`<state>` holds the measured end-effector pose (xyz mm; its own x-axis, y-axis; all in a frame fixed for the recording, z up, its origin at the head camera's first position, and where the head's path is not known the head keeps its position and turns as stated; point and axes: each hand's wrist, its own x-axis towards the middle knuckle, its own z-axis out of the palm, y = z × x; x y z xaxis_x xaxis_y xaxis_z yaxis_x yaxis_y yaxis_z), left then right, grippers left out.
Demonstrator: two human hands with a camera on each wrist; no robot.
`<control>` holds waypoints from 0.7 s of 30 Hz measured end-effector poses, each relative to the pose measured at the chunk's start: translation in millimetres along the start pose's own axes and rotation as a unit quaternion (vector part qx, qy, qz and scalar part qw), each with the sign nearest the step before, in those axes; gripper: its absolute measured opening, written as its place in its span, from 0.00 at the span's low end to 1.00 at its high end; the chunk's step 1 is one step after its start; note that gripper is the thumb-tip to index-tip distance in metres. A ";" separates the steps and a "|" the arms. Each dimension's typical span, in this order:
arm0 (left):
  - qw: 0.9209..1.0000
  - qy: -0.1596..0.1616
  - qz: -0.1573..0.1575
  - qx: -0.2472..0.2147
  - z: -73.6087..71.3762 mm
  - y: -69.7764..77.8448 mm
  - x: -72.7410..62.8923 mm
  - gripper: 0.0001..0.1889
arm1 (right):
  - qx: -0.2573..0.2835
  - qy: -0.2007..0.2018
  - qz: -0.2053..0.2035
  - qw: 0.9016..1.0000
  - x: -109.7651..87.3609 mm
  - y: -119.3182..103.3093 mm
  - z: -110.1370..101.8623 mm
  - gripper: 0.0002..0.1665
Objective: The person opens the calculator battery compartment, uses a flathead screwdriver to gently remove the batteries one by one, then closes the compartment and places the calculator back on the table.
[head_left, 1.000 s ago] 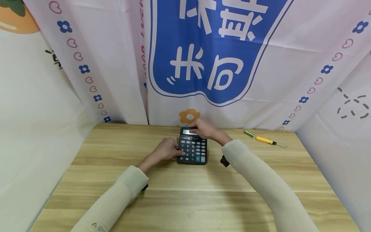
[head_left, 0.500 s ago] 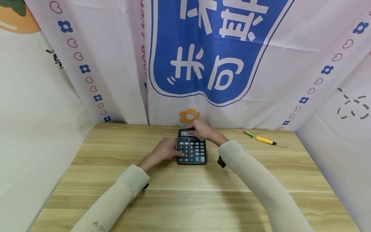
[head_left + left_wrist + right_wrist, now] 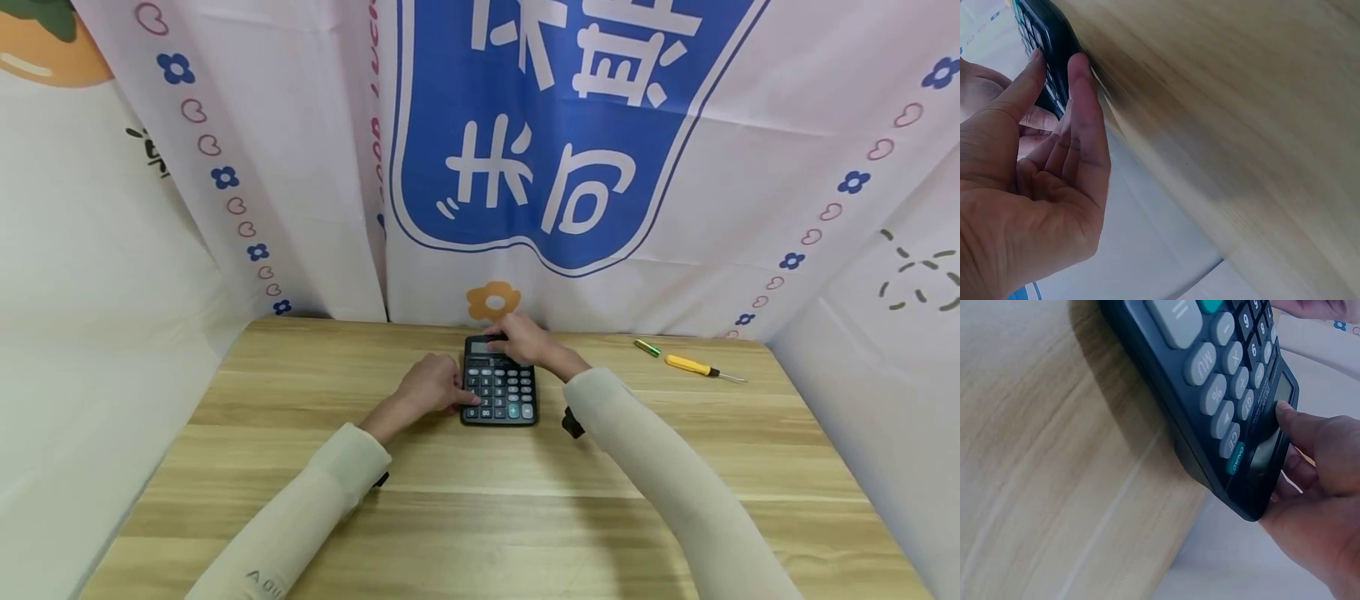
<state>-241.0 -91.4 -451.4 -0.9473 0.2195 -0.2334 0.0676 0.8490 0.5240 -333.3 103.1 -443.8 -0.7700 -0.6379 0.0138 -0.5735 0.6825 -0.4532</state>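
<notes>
A black calculator (image 3: 501,392) with grey and teal keys lies near the back edge of the wooden table, keys facing up. My left hand (image 3: 431,385) grips its left edge low down, thumb over the number keys and fingers along the side. In the left wrist view the left hand (image 3: 1054,169) pinches the calculator (image 3: 1054,37) between thumb and fingers. My right hand (image 3: 521,340) holds the top end, its thumb on the display. The right wrist view shows the right hand (image 3: 1329,475) with fingers behind the calculator's (image 3: 1210,425) top edge, partly hidden.
A yellow-handled screwdriver (image 3: 693,366) lies at the back right of the wooden table (image 3: 480,533). Next to it is a small green cylinder (image 3: 647,347), which looks like a battery. A printed cloth (image 3: 330,208) hangs right behind the table's back edge.
Between the first and second frames the calculator's top end shifts slightly left and toward the person, the right hand moving with it. Since then the whole view shifts a little; both hands keep their hold.
</notes>
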 end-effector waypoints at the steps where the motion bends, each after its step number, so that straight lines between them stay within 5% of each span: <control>1: 1.000 0.000 -0.001 0.004 0.2 0.3 0.3 0.20 | -0.001 0.001 0.000 1.000 -0.6 0.7 0.5 0.16; 10: 0.999 0.002 -0.015 0.047 1.6 -1.7 2.7 0.22 | 0.000 0.001 0.007 1.000 -1.0 5.9 7.0 0.17; 21: 0.996 0.034 0.021 0.082 0.8 -2.6 -2.4 0.21 | 0.021 0.025 0.027 0.999 -10.5 12.3 9.7 0.26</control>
<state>-238.6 -93.8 -452.8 -0.9615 0.2272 -0.1545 0.1520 0.9083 0.3898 -329.6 114.7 -458.1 -0.8132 -0.5811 0.0319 -0.5189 0.6991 -0.4920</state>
